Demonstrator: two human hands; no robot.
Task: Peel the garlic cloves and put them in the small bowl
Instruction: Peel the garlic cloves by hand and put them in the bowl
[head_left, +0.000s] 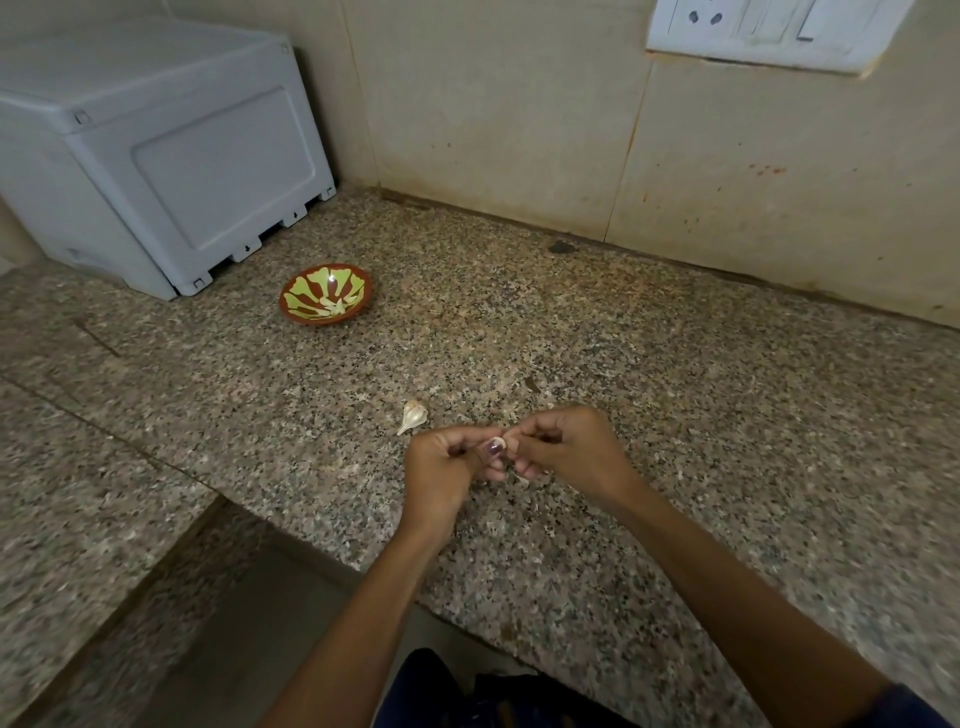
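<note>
Over the speckled granite counter, near its front edge, the person's two hands met fingertip to fingertip. The left hand had its fingers curled inward and its thumb, with a dark-painted nail, pressed against a small pale garlic clove. The right hand closed on the same clove from the other side, its fingers bent and pinching it. Only a sliver of the clove showed between the thumbs; whether skin still covered it could not be told. A thin pale scrap hung just below the fingers, too small to identify with certainty.

Just left of the hands and slightly farther away, a second piece of garlic lay on the counter, white with a pointed tail, apart from both hands. Well beyond it, far and to the left, stood the small bowl, reddish brown outside with a green leaf-like pattern inside. A few pale peeled cloves rested in its bottom.

Behind the bowl, at the far left, a grey-white plastic appliance sat on the counter against the beige tiled wall. A white switch and socket plate was fixed to the wall at the far right. No brand, label or writing could be read on any of these things.
</note>
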